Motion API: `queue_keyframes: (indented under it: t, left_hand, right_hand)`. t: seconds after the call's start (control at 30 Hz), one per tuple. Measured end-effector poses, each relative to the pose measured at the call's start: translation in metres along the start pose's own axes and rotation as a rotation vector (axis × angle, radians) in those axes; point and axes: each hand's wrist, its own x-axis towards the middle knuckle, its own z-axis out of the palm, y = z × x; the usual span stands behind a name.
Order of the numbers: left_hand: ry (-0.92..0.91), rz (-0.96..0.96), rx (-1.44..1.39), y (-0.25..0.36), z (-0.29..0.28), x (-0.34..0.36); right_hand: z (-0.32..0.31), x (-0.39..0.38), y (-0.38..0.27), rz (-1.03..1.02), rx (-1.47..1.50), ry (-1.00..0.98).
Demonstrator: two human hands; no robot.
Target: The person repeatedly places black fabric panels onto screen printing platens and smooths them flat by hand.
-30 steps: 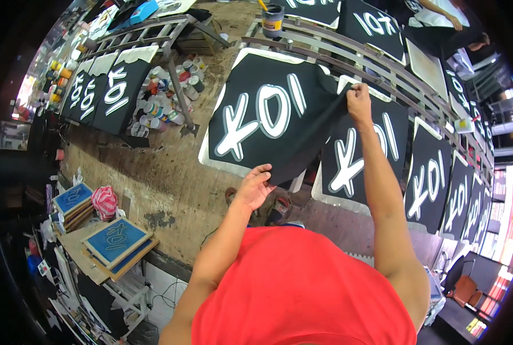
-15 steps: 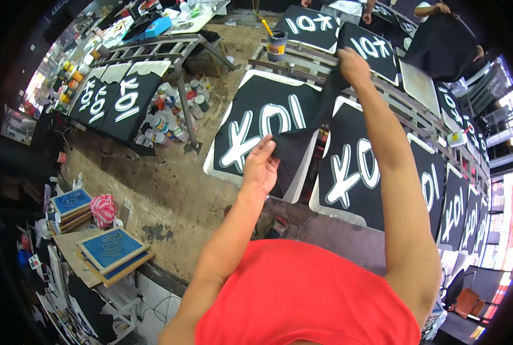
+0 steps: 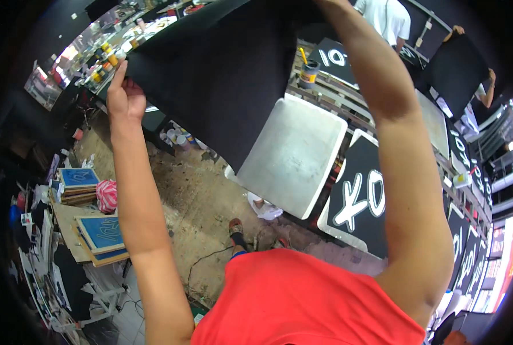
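A large black cloth [image 3: 222, 80] is lifted high across the upper middle, its plain side toward me. My left hand [image 3: 124, 95] pinches its left edge, index finger pointing up and the others curled. My right forearm reaches to the top edge beside the cloth; that hand is cut off by the frame. Below the cloth, a bare pale platen [image 3: 291, 155] with rounded corners is exposed on the slatted rack. To its right lies another platen covered by black fabric with white lettering [image 3: 354, 172], partly hidden by my right arm.
A dark paint container [image 3: 309, 75] stands on the rack. More printed pieces [image 3: 334, 63] line it. Co-workers [image 3: 383, 23] are beyond, one holding black cloth [image 3: 454, 72]. Blue screens [image 3: 78, 177] and a pink striped bundle [image 3: 107, 195] are at left, paint jars [image 3: 110, 54] upper left.
Both my hands have risen, the left also moving leftward. The printed black cloth has come up off its platen with them, baring the pale surface.
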Motion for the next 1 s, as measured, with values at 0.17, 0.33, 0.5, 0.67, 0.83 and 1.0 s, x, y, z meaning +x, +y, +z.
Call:
queue_keyframes:
  t: [0.17, 0.33, 0.5, 0.67, 0.83, 1.0]
  left_hand:
    - [-0.236, 0.179, 0.015, 0.075, 0.053, 0.027]
    - [-0.987, 0.006, -0.209, 0.15, 0.077, 0.069]
    - [-0.603, 0.136, -0.192, 0.17, 0.071, 0.108]
    - [-0.254, 0.033, -0.186, 0.141, 0.028, 0.136]
    - [-0.599, -0.222, -0.051, 0.061, -0.068, 0.123]
    - [-0.476, -0.338, 0.19, -0.009, -0.126, 0.114]
  right_hand:
    - [-0.117, 0.023, -0.011, 0.251, 0.224, -0.164]
    - [-0.205, -0.004, -0.007, 0.398, 0.503, -0.299]
    - [-0.235, -0.092, -0.021, 0.58, 0.732, -0.531]
    - [-0.244, -0.153, -0.084, 0.761, 1.43, 0.054]
    - [-0.237, -0.189, -0.161, 1.116, 1.381, 0.299]
    - [-0.244, -0.209, -0.218, 1.206, 1.18, 0.283]
